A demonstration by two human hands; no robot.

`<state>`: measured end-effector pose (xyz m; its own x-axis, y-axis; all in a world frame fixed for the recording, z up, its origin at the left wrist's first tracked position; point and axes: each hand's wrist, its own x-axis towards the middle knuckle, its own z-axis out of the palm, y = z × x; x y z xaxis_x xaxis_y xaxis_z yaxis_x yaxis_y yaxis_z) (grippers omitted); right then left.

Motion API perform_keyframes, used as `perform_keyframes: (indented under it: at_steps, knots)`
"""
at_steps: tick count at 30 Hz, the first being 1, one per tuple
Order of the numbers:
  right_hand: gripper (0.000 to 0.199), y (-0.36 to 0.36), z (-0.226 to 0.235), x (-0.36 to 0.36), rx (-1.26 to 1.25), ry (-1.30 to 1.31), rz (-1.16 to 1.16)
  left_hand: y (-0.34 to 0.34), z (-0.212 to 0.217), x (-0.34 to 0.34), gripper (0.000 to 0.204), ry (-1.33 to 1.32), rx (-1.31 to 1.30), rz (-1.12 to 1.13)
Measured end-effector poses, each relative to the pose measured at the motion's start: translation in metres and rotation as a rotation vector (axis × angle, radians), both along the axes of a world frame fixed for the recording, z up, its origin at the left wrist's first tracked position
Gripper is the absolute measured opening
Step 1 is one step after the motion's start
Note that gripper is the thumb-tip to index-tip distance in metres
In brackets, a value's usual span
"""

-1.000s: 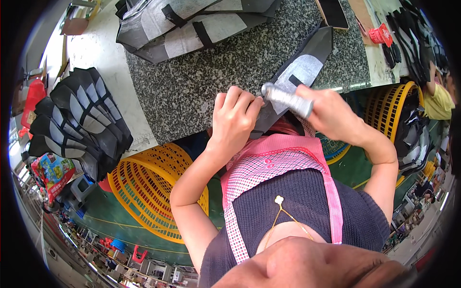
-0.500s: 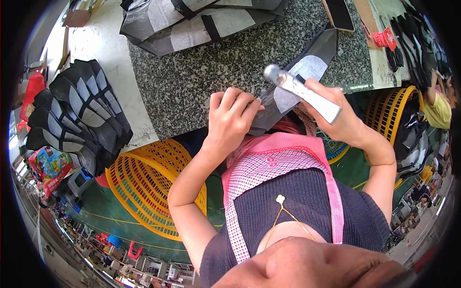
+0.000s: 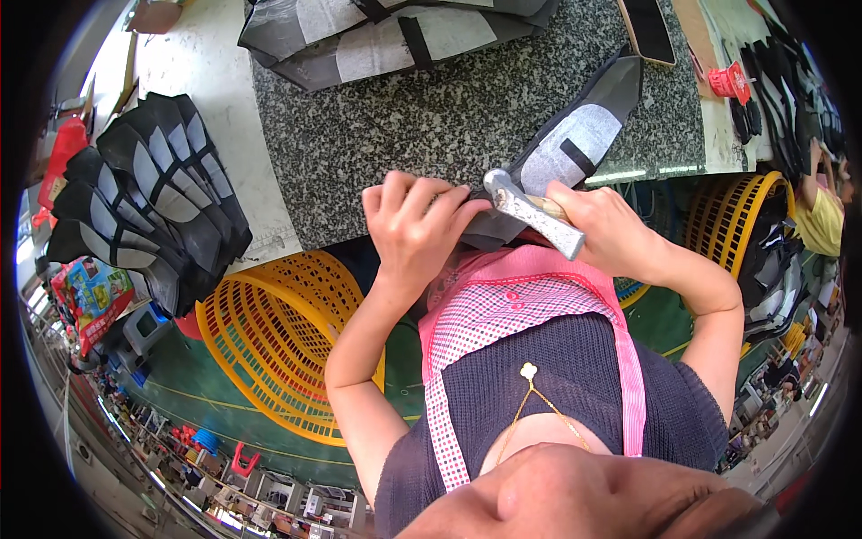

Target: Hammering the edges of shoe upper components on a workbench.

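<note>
Right hand [image 3: 611, 232]: closed around the handle of a hammer [image 3: 541, 218]; head raised or resting over the near part of the panel, contact cannot be told. Left hand [image 3: 415, 225]: fingers curled, thumb toward the hammer head, at the panel's near end; whether it pinches anything cannot be told.

Panel [image 3: 549, 168]: dark, grey patch, short black strap; lies aslant, near end at the desk's [image 3: 377, 148] near edge, far end pointing to the far right corner.

Technique (judgement): left thumb sits very near the head, so fingertips are best drawn back to the panel's margin. Short, flat taps should serve better than swings. The struck spot wants full backing from the desk, inside its near edge, and the panel held from skidding.

Outward: stack [image 3: 458, 38] of similar panels by the far edge; fanned pile [image 3: 166, 202] at the left edge; phone [image 3: 648, 34] toward the far right corner.

Containers: left basket [image 3: 218, 334], yellow, below the near left corner; red shows through its slots, contents not identifiable. Right basket [image 3: 716, 229], yellow, below the near right corner; dark and grey pieces [image 3: 770, 260] at its mouth, how many unclear.
</note>
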<state>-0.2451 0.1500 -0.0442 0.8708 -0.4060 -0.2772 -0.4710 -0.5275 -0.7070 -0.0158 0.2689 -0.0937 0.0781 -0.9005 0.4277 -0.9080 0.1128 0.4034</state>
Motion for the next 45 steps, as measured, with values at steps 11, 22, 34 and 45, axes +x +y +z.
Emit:
perform_keyframes:
  at_steps: [11,22,34,45]
  knots:
    - [0.018,-0.006,0.011,0.002,0.085,-0.141,-0.017,0.012,-0.003,-0.012,0.013,0.189,0.08,0.032]
    - [0.021,-0.007,-0.002,0.011,-0.022,-0.049,0.077,0.017,0.003,-0.019,0.017,-0.036,0.106,-0.054]
    - [0.019,-0.017,-0.007,0.019,-0.06,-0.082,0.084,0.02,-0.02,-0.061,0.035,-0.074,0.008,-0.222]
    - [0.022,-0.018,-0.012,0.014,0.146,-0.293,-0.224,0.004,-0.018,-0.043,0.034,-0.066,-0.018,-0.191]
